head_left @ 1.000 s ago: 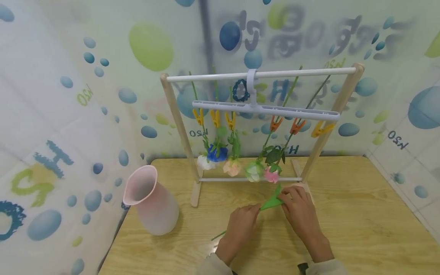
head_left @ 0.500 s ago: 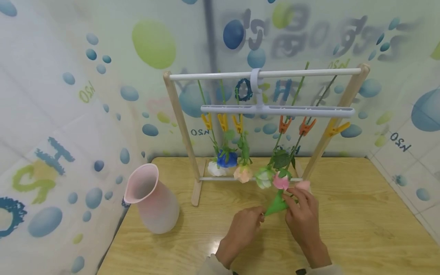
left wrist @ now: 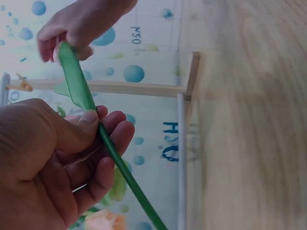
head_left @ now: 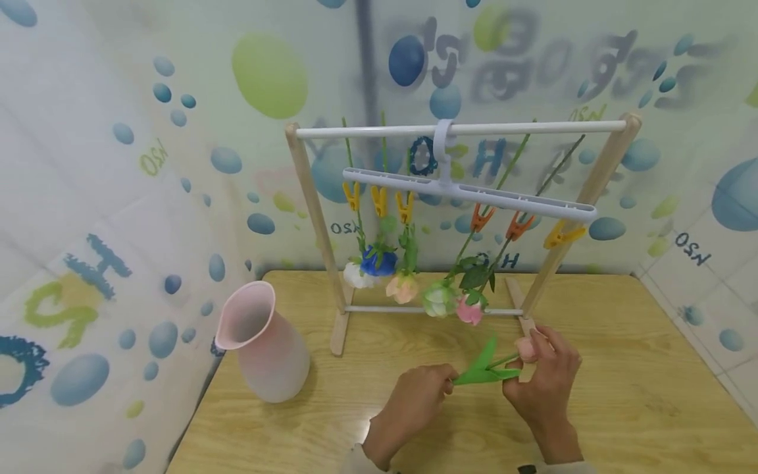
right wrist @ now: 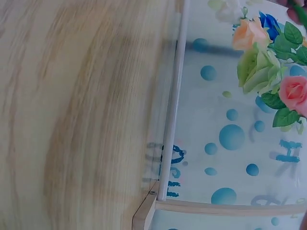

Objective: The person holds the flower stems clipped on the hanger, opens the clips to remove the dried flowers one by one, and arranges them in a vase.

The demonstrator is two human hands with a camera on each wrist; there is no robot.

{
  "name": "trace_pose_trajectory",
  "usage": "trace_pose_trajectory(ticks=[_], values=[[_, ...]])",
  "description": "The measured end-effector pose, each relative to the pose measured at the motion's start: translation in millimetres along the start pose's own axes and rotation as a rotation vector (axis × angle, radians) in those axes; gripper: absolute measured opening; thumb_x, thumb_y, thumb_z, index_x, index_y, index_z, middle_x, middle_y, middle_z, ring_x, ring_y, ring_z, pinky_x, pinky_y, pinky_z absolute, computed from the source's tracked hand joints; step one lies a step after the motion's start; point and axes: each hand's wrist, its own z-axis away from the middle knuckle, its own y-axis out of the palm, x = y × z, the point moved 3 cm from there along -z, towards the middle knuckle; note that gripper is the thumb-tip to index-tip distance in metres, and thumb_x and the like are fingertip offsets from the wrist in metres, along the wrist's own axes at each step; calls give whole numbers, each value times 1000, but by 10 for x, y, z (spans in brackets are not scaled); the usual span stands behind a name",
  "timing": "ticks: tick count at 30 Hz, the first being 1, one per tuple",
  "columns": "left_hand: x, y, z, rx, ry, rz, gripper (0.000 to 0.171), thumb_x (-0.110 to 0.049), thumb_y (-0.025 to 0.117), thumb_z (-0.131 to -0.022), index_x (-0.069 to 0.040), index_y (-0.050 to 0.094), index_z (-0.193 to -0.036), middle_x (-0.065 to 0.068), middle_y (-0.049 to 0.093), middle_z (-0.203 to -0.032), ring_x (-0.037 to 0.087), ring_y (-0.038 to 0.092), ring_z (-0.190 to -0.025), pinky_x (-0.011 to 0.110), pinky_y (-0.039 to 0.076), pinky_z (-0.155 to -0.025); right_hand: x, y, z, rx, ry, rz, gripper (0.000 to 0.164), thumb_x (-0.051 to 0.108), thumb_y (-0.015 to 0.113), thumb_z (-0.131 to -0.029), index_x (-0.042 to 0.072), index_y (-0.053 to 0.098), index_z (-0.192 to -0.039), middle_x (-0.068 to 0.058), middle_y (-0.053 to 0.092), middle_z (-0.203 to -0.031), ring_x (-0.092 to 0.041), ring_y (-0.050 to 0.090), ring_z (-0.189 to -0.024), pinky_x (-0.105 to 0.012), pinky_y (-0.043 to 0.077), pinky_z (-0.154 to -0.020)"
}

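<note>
The left hand (head_left: pixel 414 401) pinches, thumb against fingers, the stem of a pink flower (head_left: pixel 480 374) near its leaves; the right hand (head_left: pixel 549 387) has its fingers curled round the bloom (head_left: pixel 524 349) (partly hidden); the flower is above the bench (head_left: pixel 645 401), before the rack (head_left: pixel 311 197).

Flower (head_left: pixel 476 376) in left hand (head_left: pixel 417 396): stem (left wrist: pixel 127 175) and leaf (left wrist: pixel 74 79) smooth, plastic-looking. Tabletop (head_left: pixel 645 375) beneath that hand: wood-grained, satin, glare just left of it. Vase (head_left: pixel 274 362) farther left: smooth, matt. Beyond the hand: plain wood uprights (head_left: pixel 316 210), smooth plastic-looking hanger (head_left: pixel 521 201) and clips (head_left: pixel 405 208), cloth-like blooms (head_left: pixel 439 299).
</note>
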Motion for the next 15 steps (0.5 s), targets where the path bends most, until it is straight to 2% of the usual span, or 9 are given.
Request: trace_pose_trajectory(ticks=[2, 5, 10, 12, 15], values=[[-12, -79, 35, -7, 13, -15, 34, 13, 67, -81, -8, 73, -107, -1, 77, -93, 5, 72, -82, 11, 51, -63, -7, -3, -16, -24, 22, -2, 49, 7, 45, -67, -15, 55, -110, -33, 56, -105, -49, 45, -89, -38, 28, -80], [-33, -210, 78, -61, 36, -54, 33, 14, 67, -81, -8, 73, -105, -2, 76, -92, 3, 71, -82, 9, 49, -63, -3, 21, -67, -72, 64, 6, 50, 7, 46, -70, -17, 52, -113, -35, 55, -107, -51, 44, -89, -37, 28, -84], [-66, -412, 141, -271, 97, -132, 17, 3, 71, -85, -9, 73, -97, -2, 76, -88, 5, 71, -77, 10, 50, -63, 15, 112, -184, -116, 145, 5, 41, 17, 48, -93, -18, 50, -116, -37, 53, -113, -53, 44, -93, -44, 34, -84], [-76, -484, 172, -364, 120, -164, 13, -1, 72, -85, -9, 73, -95, -2, 75, -86, 6, 70, -72, 12, 51, -62, 1, 158, -212, -96, 192, -19, 40, 16, 48, -96, -18, 49, -118, -38, 52, -115, -53, 45, -97, -40, 35, -86], [-95, -594, 219, -479, 140, -208, 12, -4, 75, -83, -9, 72, -94, -1, 75, -84, 8, 68, -69, 16, 53, -62, -44, 247, -243, -42, 278, -95, 36, 3, 46, -89, -17, 49, -119, -38, 51, -116, -49, 47, -104, -30, 35, -91]])
